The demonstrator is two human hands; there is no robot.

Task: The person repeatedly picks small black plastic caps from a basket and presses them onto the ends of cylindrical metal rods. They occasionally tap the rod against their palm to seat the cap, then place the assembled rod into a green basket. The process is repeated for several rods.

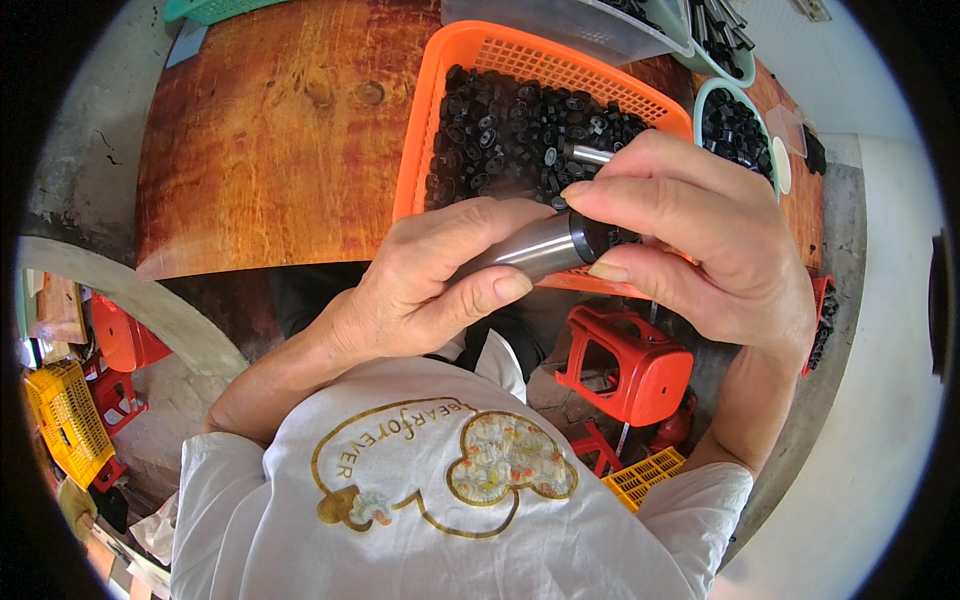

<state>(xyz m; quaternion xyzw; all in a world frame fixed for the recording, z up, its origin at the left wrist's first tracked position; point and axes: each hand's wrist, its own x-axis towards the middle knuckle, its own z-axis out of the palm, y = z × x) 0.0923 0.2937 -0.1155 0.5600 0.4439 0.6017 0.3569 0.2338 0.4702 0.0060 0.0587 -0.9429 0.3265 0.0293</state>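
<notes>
Head view, findings listed from largest item to smallest. The wooden table [270,140] extends beyond the grip and to its left. The orange basket [408,165] stands on it, its near side partly hidden by the hands. A red stool [655,375] is lower than the grip, toward its right. A pale green tub [722,84], also loaded with black pieces, sits beyond the grip on the right.

The right hand [715,215] is clamped, thumb and fingers closing about the far end of the work. The left hand [425,260] is wrapped on the steel cylinder [525,248], thumb along the near side. The cylinder lies tilted between both hands, over the near edge of the basket. A thin metal rod [588,154] shows just beyond the right fingers; whether it is held or merely rests there cannot be told. The black end piece [597,237] is at the cylinder's right end, between the right thumb and fingertips; its seating is not visible. Small black parts [510,130] fill the basket just beyond the grip.

Risks, in judgement: smooth metal could turn in the left palm if the right hand twists harder; uneven thumb pressure could cock the end piece; a loosened pinch could drop it among similar parts.
</notes>
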